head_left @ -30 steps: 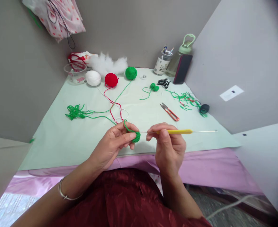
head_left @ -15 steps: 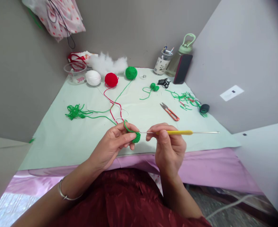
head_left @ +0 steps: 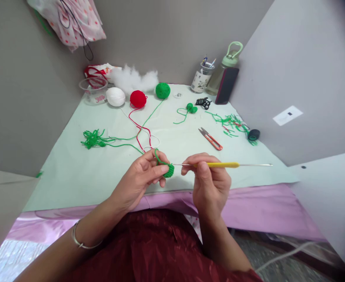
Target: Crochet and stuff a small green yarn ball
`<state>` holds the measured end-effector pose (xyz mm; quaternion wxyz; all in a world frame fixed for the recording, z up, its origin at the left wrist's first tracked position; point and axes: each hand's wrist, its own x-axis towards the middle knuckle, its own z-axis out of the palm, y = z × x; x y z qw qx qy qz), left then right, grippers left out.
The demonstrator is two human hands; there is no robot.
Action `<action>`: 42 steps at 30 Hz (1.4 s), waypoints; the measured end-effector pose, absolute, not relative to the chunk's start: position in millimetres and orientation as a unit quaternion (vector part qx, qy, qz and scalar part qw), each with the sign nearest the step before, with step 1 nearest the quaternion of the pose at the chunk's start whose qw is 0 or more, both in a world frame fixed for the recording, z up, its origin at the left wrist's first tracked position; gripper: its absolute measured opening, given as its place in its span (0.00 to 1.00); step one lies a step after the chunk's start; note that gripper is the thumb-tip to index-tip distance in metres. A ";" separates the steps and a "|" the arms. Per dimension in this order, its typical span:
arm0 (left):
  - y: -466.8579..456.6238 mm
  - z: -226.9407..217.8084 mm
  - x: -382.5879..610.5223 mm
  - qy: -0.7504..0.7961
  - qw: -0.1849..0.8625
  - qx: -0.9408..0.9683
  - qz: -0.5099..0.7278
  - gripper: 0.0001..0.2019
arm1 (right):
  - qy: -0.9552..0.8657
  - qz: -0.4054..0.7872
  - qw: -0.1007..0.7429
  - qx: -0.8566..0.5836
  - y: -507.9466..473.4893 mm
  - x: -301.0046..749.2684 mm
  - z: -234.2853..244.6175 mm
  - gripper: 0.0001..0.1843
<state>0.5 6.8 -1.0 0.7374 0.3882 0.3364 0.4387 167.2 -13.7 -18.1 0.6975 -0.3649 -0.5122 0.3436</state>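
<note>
Between the thumb and fingers of my left hand [head_left: 144,172] is a small green crochet piece [head_left: 169,170]. A strand of green yarn [head_left: 157,156] loops over the left index finger and runs down to the piece. My right hand [head_left: 210,180] grips the yellow handle of a crochet hook [head_left: 223,165], held level like a pen. The hook's thin metal tip points left and meets the top edge of the green piece; whether it passes through a stitch is too small to tell. Its other metal end sticks out to the right.
White [head_left: 116,96], red [head_left: 138,99] and green yarn balls [head_left: 163,90] stand at the back, with strands trailing forward. Orange thread snips [head_left: 210,139] lie right of centre, near green yarn scraps [head_left: 232,121]. A phone [head_left: 227,86] leans against a bottle [head_left: 230,58]. A green tangle [head_left: 93,139] lies left.
My left fingers and the green piece have shifted very slightly, and the piece has turned a little. The right hand and the hook are nearly where they were.
</note>
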 end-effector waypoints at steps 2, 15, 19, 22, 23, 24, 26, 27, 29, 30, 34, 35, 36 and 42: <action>6.7 -1.6 0.3 0.337 0.734 0.392 0.442 0.10 | -0.512 0.343 0.698 -0.364 -13.5 167.1 -18.6 0.10; 6.9 -3.4 -1.3 0.334 0.729 0.394 0.449 0.07 | -0.519 0.335 0.694 -0.369 -12.8 165.6 -19.2 0.10; 6.0 -1.3 0.1 0.345 0.722 0.394 0.452 0.07 | -0.535 0.312 0.692 -0.370 -12.0 164.5 -18.3 0.10; 5.9 -1.6 0.2 0.350 0.720 0.396 0.451 0.08 | -0.554 0.271 0.693 -0.374 -13.2 163.6 -15.8 0.10; 5.8 -2.2 -0.1 0.351 0.718 0.397 0.451 0.08 | -0.566 0.251 0.689 -0.377 -14.1 163.7 -14.9 0.10; 5.9 -3.0 -0.5 0.353 0.716 0.400 0.451 0.08 | -0.584 0.226 0.682 -0.379 -15.3 164.1 -14.1 0.10; 6.0 -5.0 -1.5 0.356 0.709 0.407 0.453 0.08 | -0.626 0.171 0.658 -0.381 -17.9 165.6 -13.6 0.10; 6.2 -6.0 -2.0 0.357 0.705 0.412 0.453 0.08 | -0.647 0.145 0.644 -0.381 -19.1 166.5 -14.0 0.10; 6.7 -7.8 -3.0 0.355 0.702 0.419 0.454 0.08 | -0.677 0.105 0.621 -0.382 -20.5 167.8 -15.9 0.11; 6.9 -8.4 -3.6 0.353 0.702 0.420 0.455 0.08 | -0.687 0.090 0.612 -0.381 -20.8 167.9 -17.2 0.11; 6.9 -8.4 -5.0 0.340 0.705 0.418 0.461 0.07 | -0.698 0.046 0.616 -0.362 -19.6 165.1 -21.1 0.12; 6.6 -8.0 -5.2 0.336 0.707 0.418 0.462 0.07 | -0.696 0.040 0.620 -0.359 -19.1 163.9 -21.4 0.12; 6.2 -7.6 -5.2 0.331 0.710 0.417 0.461 0.07 | -0.693 0.036 0.625 -0.357 -18.7 162.7 -21.5 0.12; 5.2 -6.5 -2.6 0.308 0.727 0.412 0.455 0.06 | -0.679 0.036 0.646 -0.348 -17.0 160.4 -23.9 0.10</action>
